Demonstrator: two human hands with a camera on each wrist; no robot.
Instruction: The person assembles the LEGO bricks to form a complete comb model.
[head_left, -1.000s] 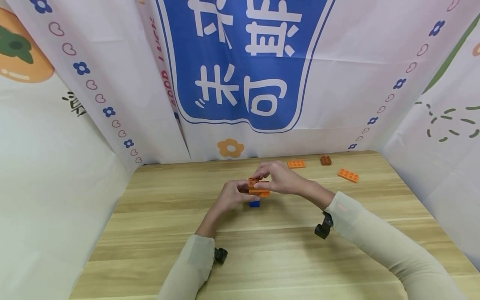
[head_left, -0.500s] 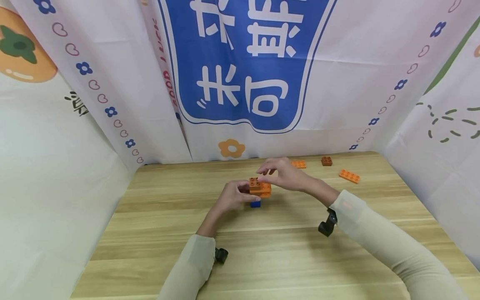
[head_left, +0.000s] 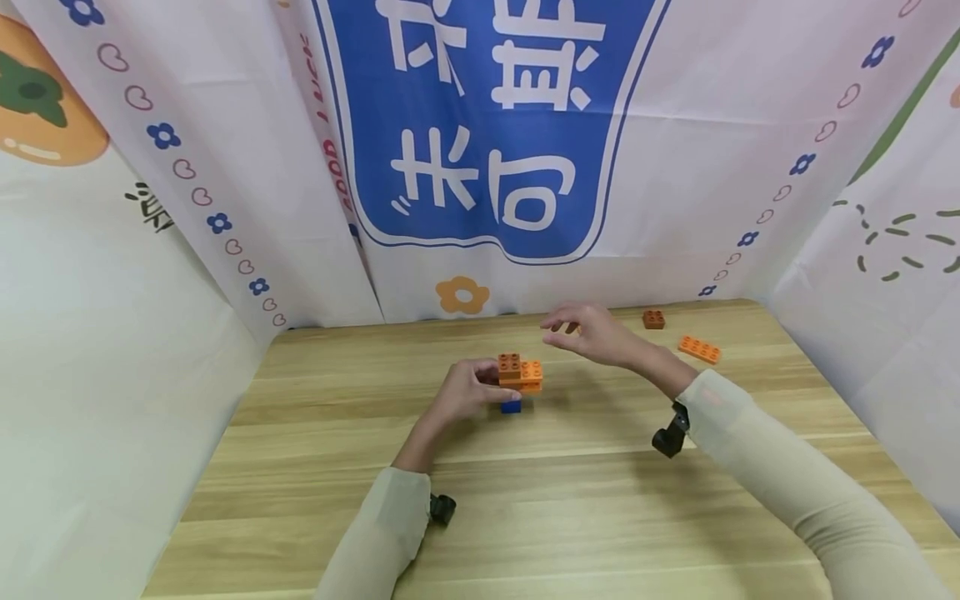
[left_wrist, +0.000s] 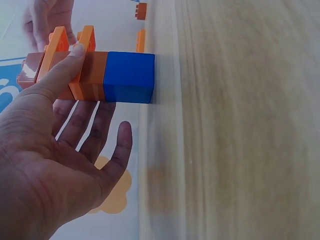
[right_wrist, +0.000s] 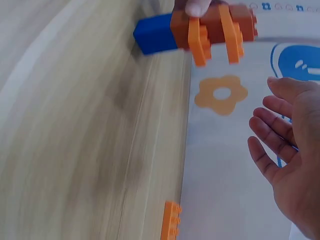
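Observation:
A stack of toy building bricks stands upright on the table, a blue brick [left_wrist: 130, 77] at its foot. Above it brown bricks [right_wrist: 210, 27] alternate with two thin orange plates [right_wrist: 199, 44] that jut out to the right. A brown brick [head_left: 509, 365] tops the stack. My left hand [head_left: 467, 392] holds the stack from the left, thumb on the near side and fingers behind, around its middle. Up and to the right of the stack, my right hand [head_left: 600, 335] hangs above the table holding nothing, its fingers loosely bent, as the right wrist view [right_wrist: 295, 135] shows.
Toward the back right of the wooden table [head_left: 480, 517] lie a loose brown brick [head_left: 653, 319] and an orange plate [head_left: 699, 349]. Another orange piece is mostly hidden behind my right hand in the head view. A printed cloth [head_left: 660, 217] hangs along the table's back edge.
My right hand has let go of the top brown brick and moved up and right, away from the stack. The left hand has kept its hold and place.

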